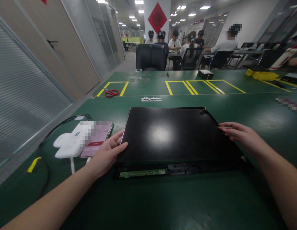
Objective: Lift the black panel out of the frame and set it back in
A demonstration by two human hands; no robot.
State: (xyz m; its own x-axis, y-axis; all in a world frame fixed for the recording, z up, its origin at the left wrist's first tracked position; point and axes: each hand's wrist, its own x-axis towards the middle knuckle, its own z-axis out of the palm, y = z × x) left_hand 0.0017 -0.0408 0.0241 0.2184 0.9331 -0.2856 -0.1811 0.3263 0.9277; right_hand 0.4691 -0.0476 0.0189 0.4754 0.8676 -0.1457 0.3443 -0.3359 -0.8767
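A flat black screen panel [167, 135] lies over a black frame [196, 168], shifted so that the frame's near strip shows. A green circuit board [142, 172] sits in that strip. My left hand [106, 153] holds the panel's left edge, thumb on top and fingers at the side and beneath. At the right edge, my right hand [241, 137] has its fingers stretched out close together, their tips touching the frame's rim or just beside it. Whether they grip anything is hard to tell.
A phone [99, 137], a white device [75, 140] and a black cable [46, 163] lie left on the green table [163, 204]. Beyond are red scissors [111, 93], white strips [150, 99], a clear cup [138, 74] and a black box [205, 74]. People sit farther back.
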